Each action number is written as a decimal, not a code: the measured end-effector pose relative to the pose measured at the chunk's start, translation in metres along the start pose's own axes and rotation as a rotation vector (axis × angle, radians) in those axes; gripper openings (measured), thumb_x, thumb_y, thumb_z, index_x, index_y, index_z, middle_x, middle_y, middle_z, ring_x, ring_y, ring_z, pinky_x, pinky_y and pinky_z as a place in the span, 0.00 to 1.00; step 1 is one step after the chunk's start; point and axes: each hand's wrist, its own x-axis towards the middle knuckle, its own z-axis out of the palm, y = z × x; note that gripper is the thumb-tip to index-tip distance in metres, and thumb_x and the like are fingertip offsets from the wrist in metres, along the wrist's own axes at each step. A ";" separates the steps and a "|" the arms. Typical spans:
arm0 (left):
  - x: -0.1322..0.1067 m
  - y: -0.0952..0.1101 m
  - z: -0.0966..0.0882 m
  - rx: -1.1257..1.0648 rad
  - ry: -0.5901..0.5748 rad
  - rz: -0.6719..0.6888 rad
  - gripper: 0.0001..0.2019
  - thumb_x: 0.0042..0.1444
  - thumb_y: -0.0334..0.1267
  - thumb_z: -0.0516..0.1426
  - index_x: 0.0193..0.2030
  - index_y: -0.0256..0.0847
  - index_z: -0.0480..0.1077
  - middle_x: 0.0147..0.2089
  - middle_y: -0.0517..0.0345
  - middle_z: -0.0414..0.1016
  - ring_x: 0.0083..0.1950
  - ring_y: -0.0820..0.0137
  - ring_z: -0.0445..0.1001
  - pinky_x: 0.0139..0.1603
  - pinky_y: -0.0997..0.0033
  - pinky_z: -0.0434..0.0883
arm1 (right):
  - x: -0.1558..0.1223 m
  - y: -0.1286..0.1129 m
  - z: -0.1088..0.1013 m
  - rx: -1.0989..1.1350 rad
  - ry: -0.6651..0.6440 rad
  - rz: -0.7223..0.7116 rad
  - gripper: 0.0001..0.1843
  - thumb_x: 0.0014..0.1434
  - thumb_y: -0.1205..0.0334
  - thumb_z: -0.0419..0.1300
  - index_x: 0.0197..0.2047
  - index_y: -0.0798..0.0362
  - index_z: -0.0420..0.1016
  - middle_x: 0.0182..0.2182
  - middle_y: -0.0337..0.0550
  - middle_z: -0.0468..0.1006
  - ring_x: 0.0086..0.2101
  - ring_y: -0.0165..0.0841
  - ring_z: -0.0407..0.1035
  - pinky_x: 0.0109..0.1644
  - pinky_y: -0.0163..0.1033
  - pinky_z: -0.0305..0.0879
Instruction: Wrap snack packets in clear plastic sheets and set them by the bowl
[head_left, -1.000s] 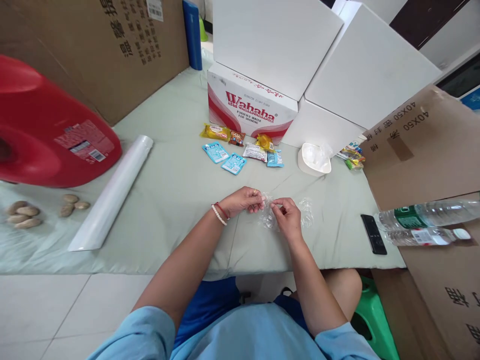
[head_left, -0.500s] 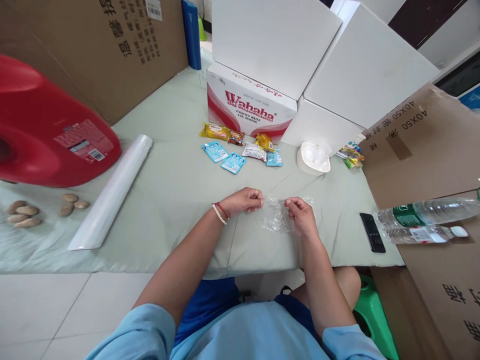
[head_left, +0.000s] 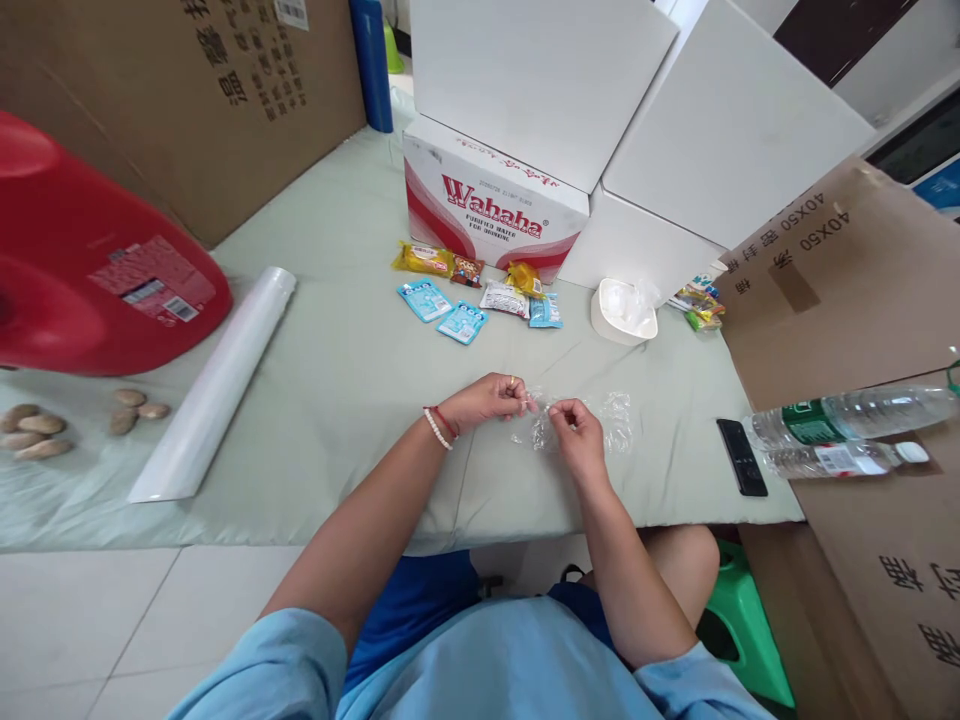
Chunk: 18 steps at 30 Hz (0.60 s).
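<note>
Over the green-clothed table [head_left: 337, 380], my left hand [head_left: 487, 398] and my right hand [head_left: 579, 435] both pinch a small clear plastic bag [head_left: 541, 428]. The fingertips of the two hands are close together at the bag's top edge. More crumpled clear plastic [head_left: 616, 418] lies just right of my right hand. A beaded bracelet and red string sit on my left wrist.
Several snack packets [head_left: 471, 295] lie before a Wahaha carton [head_left: 491, 205]. A white bowl [head_left: 624, 312] holds plastic. A white roll [head_left: 214, 385], nuts [head_left: 41, 430] and a red jug [head_left: 90, 270] are at left. A black remote [head_left: 741, 457] and two water bottles [head_left: 847, 420] are at right.
My right hand, which had pulled away to the right stretching the bag, has come back toward my left hand. The view shifted slightly.
</note>
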 end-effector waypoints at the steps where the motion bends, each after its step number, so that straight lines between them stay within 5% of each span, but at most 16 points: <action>1: 0.000 -0.001 0.000 -0.015 0.017 0.013 0.13 0.45 0.41 0.70 0.28 0.38 0.71 0.43 0.50 0.82 0.44 0.68 0.77 0.40 0.73 0.71 | 0.002 0.000 -0.006 0.036 -0.003 0.016 0.15 0.56 0.45 0.64 0.33 0.49 0.76 0.30 0.37 0.75 0.33 0.34 0.66 0.42 0.41 0.64; 5: 0.004 -0.006 -0.001 -0.107 0.085 0.029 0.17 0.45 0.42 0.70 0.27 0.38 0.66 0.48 0.50 0.78 0.51 0.64 0.79 0.52 0.64 0.75 | 0.007 -0.008 -0.033 0.285 -0.055 0.154 0.15 0.49 0.48 0.71 0.32 0.49 0.76 0.31 0.35 0.75 0.33 0.31 0.65 0.39 0.38 0.65; 11: 0.008 -0.012 0.005 -0.217 0.177 -0.014 0.23 0.47 0.46 0.72 0.34 0.39 0.62 0.46 0.55 0.73 0.44 0.67 0.81 0.50 0.59 0.79 | 0.003 -0.022 -0.039 0.490 -0.205 0.344 0.19 0.44 0.50 0.75 0.31 0.49 0.73 0.34 0.38 0.81 0.29 0.29 0.70 0.33 0.37 0.70; 15: 0.007 -0.014 0.013 -0.191 0.185 -0.016 0.29 0.51 0.53 0.73 0.51 0.43 0.66 0.55 0.52 0.71 0.46 0.67 0.79 0.46 0.60 0.80 | 0.000 -0.025 -0.028 0.409 -0.184 0.332 0.18 0.45 0.50 0.73 0.32 0.49 0.72 0.29 0.36 0.79 0.25 0.28 0.69 0.27 0.35 0.66; 18: 0.007 -0.015 0.017 -0.081 0.193 -0.011 0.42 0.43 0.46 0.76 0.63 0.45 0.65 0.62 0.48 0.69 0.46 0.69 0.77 0.45 0.65 0.78 | 0.004 -0.029 -0.028 0.395 -0.249 0.323 0.18 0.46 0.50 0.72 0.33 0.49 0.72 0.30 0.36 0.79 0.25 0.28 0.71 0.27 0.34 0.66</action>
